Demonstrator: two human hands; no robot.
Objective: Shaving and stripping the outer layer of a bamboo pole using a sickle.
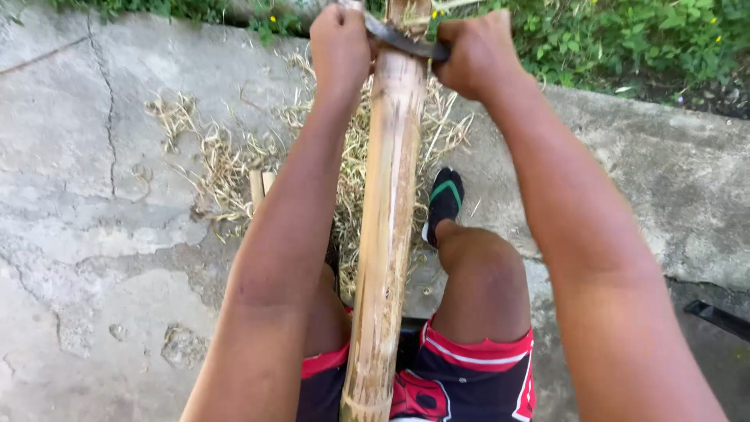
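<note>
Bamboo pole (388, 211) runs up between the knees — left hand (339, 43) and right hand (475, 53) each clenched on the curved blade (398, 39) laid across it, over concrete ground (101, 195).

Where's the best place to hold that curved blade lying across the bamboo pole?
At its two ends, one hand on each side of the bamboo pole, coming from above. The curved blade lies crosswise over it, as the left hand and right hand grip it now.

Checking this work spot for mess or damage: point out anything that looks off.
Pale shavings lie strewn over the concrete slab, which is cracked and worn. The bamboo pole's skin is scraped and patchy. Both hands, left and right, grip a curved blade across it.
</note>
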